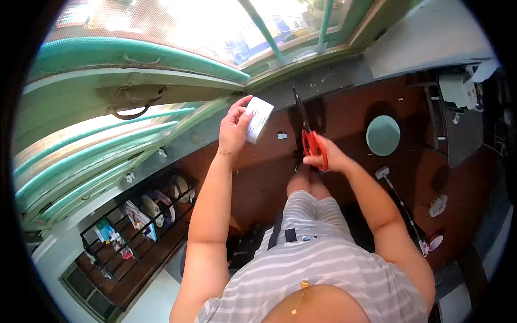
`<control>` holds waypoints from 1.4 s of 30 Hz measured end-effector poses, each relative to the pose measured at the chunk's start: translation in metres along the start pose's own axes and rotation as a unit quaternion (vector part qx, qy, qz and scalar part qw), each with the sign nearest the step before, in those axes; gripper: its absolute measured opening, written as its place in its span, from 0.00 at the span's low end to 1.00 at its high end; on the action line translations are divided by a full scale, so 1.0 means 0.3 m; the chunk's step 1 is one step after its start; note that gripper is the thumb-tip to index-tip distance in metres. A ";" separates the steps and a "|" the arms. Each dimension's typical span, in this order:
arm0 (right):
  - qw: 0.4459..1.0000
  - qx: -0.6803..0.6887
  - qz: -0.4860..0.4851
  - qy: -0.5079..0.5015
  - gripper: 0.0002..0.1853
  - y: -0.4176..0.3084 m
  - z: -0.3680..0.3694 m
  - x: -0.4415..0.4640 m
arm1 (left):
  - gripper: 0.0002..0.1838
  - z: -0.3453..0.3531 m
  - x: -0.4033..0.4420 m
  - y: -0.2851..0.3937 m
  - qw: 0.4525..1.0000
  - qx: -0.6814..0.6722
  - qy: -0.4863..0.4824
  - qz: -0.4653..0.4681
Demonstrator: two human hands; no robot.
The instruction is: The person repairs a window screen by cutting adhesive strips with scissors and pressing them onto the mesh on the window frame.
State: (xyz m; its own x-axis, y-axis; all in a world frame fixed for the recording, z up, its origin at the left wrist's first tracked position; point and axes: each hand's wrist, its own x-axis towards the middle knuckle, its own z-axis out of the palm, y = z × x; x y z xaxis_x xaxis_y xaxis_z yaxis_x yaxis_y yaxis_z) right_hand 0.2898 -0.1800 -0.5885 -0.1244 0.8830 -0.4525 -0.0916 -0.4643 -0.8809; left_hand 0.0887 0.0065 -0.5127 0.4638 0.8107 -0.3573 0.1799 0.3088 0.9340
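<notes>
My left hand (pixel 235 128) is raised near the window and pinches a small white piece of paper (pixel 259 119), perhaps folded, with printed or written lines too small to read. In my right hand (pixel 333 155) is a pair of scissors (pixel 312 144) with red handles, the fingers wrapped around the loops. Their dark blades point up and away from me, and I cannot tell whether they are parted. Paper and scissors are apart from each other, with the paper to the left.
Green-barred windows (pixel 134 53) run along the front and left. A pale green round tub or stool (pixel 383 135) stands on the brown floor at right, near a long-handled stick (pixel 401 202). A small white scrap (pixel 282 136) lies ahead. A black rack (pixel 137 231) holds items at left.
</notes>
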 end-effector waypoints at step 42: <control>0.963 0.265 0.029 -0.028 0.68 -0.160 0.024 -0.150 | 0.39 0.175 0.112 0.030 0.981 0.099 -0.167 -0.012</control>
State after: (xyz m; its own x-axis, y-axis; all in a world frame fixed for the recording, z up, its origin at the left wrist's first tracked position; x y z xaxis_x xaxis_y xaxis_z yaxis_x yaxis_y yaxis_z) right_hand 0.2927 -0.1979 -0.5250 -0.1958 0.8561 -0.4784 -0.5724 -0.4959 -0.6531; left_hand 0.1515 0.0103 -0.5165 0.7091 0.5866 -0.3911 0.3441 0.1963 0.9182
